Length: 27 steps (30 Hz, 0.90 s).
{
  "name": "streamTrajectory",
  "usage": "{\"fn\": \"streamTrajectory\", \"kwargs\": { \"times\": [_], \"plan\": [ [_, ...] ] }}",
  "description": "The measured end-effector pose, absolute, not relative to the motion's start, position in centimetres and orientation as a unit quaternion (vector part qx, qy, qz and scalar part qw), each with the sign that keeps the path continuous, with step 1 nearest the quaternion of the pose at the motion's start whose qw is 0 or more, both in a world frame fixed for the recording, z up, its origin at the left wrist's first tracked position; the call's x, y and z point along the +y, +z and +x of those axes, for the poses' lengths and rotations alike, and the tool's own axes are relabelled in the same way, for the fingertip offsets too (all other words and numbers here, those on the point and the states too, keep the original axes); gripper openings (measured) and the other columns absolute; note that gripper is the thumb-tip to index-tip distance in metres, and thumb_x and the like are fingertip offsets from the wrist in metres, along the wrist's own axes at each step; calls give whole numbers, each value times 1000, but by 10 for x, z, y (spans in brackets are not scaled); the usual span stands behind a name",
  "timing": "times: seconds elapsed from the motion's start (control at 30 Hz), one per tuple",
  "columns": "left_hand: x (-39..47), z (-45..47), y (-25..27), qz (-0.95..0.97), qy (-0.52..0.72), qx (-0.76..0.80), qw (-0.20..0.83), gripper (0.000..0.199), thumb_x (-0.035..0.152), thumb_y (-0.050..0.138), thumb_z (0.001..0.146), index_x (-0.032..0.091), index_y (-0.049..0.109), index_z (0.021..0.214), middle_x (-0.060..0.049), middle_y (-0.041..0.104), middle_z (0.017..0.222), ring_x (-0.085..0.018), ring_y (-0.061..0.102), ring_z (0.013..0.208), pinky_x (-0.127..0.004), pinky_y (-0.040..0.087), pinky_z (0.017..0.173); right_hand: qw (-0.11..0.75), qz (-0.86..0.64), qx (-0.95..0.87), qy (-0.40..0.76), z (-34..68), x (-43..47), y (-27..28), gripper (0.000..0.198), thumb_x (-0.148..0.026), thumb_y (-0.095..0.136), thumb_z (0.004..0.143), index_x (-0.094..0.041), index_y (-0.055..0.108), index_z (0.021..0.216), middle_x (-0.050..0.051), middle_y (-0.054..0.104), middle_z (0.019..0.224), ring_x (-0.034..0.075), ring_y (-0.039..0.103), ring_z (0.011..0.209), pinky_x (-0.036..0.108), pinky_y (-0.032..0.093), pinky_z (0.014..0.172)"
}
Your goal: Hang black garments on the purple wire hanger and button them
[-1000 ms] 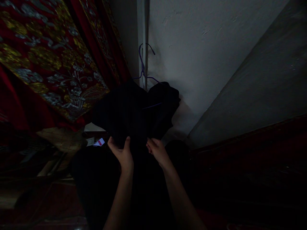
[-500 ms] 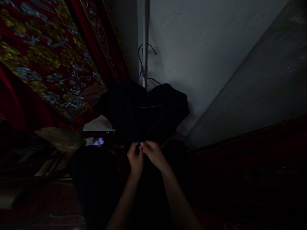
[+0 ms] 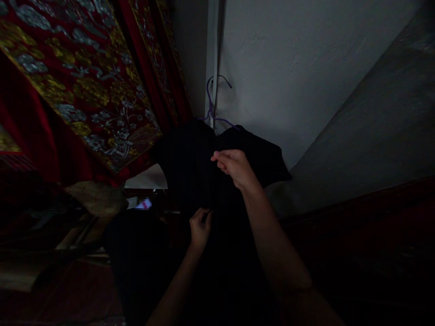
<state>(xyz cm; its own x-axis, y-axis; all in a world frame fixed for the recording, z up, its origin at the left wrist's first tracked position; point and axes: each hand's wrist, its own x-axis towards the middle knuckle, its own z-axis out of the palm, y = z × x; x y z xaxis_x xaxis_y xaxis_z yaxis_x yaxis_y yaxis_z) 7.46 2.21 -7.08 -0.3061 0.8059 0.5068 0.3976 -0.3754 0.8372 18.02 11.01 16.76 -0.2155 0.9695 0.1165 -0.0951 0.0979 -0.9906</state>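
Observation:
A dark jacket (image 3: 190,158) hangs from a thin purple hanger (image 3: 210,97), its details nearly lost in the dim light. My left hand (image 3: 200,226) is closed in a pinch low on the jacket's front. Higher up, near the chest, my right hand (image 3: 233,165) is also pinched closed at the front opening, apparently on the zipper pull; the pull itself is too dark and small to make out. Below my right hand the two front edges lie together.
The hanger's hook goes over a pale vertical strip (image 3: 212,45) by a grey wall (image 3: 272,90). Red cloth with gold and silver embroidery (image 3: 91,86) hangs at the left. Below it are a tan cloth-like bundle (image 3: 98,197) and dim clutter.
My right hand has risen from beside my left hand to the chest, and the V-shaped front opening has closed below it. My left hand still pinches low. The view has shifted slightly.

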Motion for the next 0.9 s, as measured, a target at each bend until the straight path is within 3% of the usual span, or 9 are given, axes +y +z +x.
{"fn": "streamTrajectory", "kwargs": {
  "times": [0.13, 0.27, 0.33, 0.4, 0.53, 0.63, 0.77, 0.9],
  "plan": [
    [38, 62, -68, 608, 581, 512, 175, 14, 25, 65, 91, 18, 72, 82, -6, 72, 79, -20, 71, 74, -29, 54, 69, 484, -385, -576, 534, 178, 121, 208, 26, -19, 60, 90, -12, 65, 66, -5, 45, 45, 4, 32, 39, 20, 22, 42],
    [60, 51, -34, 649, 551, 491, 187, 10, 26, 72, 86, 18, 74, 81, -7, 74, 80, -22, 72, 75, -32, 56, 72, 495, -387, -575, 524, 179, 117, 207, 27, -20, 56, 95, -12, 65, 70, -6, 46, 45, 4, 36, 38, 19, 23, 41],
    [67, 48, 5, 660, 551, 476, 186, 14, 28, 73, 87, 19, 76, 97, -8, 77, 97, -23, 73, 90, -36, 57, 84, 502, -381, -576, 521, 181, 116, 200, 26, -23, 55, 96, -12, 66, 74, -6, 46, 45, 4, 37, 38, 18, 24, 40],
    [73, 47, 56, 655, 586, 446, 167, 31, 29, 66, 94, 22, 69, 124, -10, 73, 118, -22, 70, 108, -38, 54, 97, 510, -374, -590, 502, 182, 115, 195, 26, -25, 56, 95, -12, 66, 75, -6, 47, 46, 4, 38, 39, 18, 25, 41],
    [87, 44, 152, 649, 659, 375, 55, 42, 28, 60, 99, 21, 57, 140, -7, 73, 110, -17, 69, 96, -31, 53, 90, 538, -352, -642, 418, 182, 112, 199, 25, -27, 57, 94, -13, 67, 76, -6, 50, 49, 5, 42, 41, 19, 30, 44],
    [99, 41, 188, 707, 606, 363, 41, 30, 24, 56, 100, 18, 67, 127, -6, 75, 105, -17, 69, 95, -29, 52, 86, 551, -349, -661, 371, 182, 109, 205, 22, -25, 57, 93, -14, 66, 76, -5, 52, 50, 6, 45, 44, 20, 33, 47],
    [106, 38, 193, 739, 559, 374, -30, 16, 21, 58, 97, 16, 73, 95, -5, 75, 90, -17, 69, 85, -27, 50, 78, 562, -350, -665, 345, 185, 111, 202, 20, -24, 57, 91, -15, 64, 75, -5, 52, 52, 8, 46, 47, 21, 34, 50],
    [109, 40, 187, 756, 528, 362, -138, 15, 18, 58, 97, 17, 71, 91, -5, 74, 88, -17, 69, 83, -28, 50, 77, 559, -376, -659, 333, 183, 123, 182, 25, -24, 56, 90, -17, 57, 67, -5, 51, 52, 9, 45, 47, 23, 31, 50]
  ]
}}
